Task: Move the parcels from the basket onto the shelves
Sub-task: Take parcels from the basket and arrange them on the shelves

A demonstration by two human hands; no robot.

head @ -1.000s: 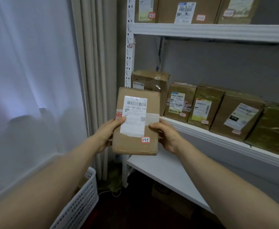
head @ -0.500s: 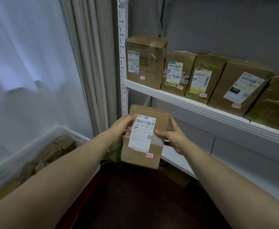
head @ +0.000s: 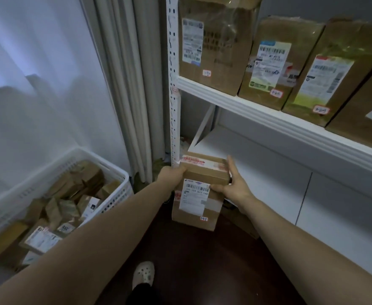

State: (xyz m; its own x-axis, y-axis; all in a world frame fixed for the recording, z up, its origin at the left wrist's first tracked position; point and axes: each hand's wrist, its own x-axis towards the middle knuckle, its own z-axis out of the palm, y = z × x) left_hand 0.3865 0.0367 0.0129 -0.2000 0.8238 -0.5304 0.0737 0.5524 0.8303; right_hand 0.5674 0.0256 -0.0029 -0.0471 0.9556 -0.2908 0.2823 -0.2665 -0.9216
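A brown cardboard parcel [head: 199,208] with a white barcode label and red tape on top hangs at the front left corner of the lower white shelf [head: 257,172]. My left hand [head: 172,175] grips its upper left edge. My right hand [head: 232,183] holds its right side, thumb on the label face and fingers along the top edge. The white plastic basket [head: 114,183] stands on the floor at the left, with several brown parcels [head: 70,199] piled in it.
The shelf above [head: 268,115] carries a row of several upright cardboard boxes [head: 216,45]. The white perforated upright [head: 173,84] of the rack stands just behind the parcel. Curtains hang to the left. My foot in a light clog [head: 144,275] stands on the dark floor.
The parcel has come down from chest height to the level of the lower shelf, and its top has tipped towards the shelf. My view has dropped, so the basket now shows.
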